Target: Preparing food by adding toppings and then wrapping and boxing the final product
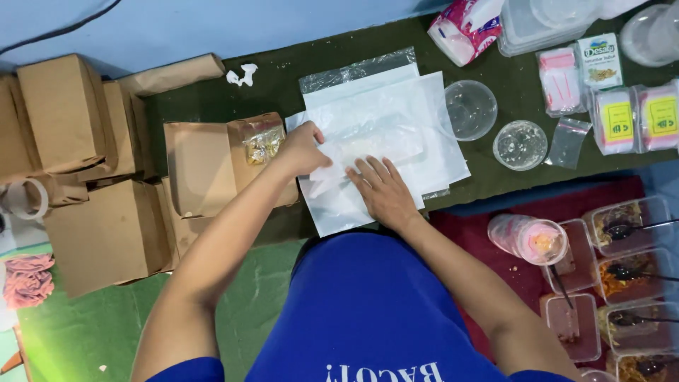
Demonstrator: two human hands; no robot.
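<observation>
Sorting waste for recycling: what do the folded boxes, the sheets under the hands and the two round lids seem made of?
Boxes: likely brown kraft paperboard, matte, with creased folds. Sheets: probably thin plastic film, translucent, glossy and wrinkled. Round lids: seemingly clear rigid plastic, since the dark cloth shows through.

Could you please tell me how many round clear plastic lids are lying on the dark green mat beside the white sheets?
2: one round lid right beside the white sheets, another round lid just right of it and lower. Others may be hidden among the containers at the top right.
</observation>
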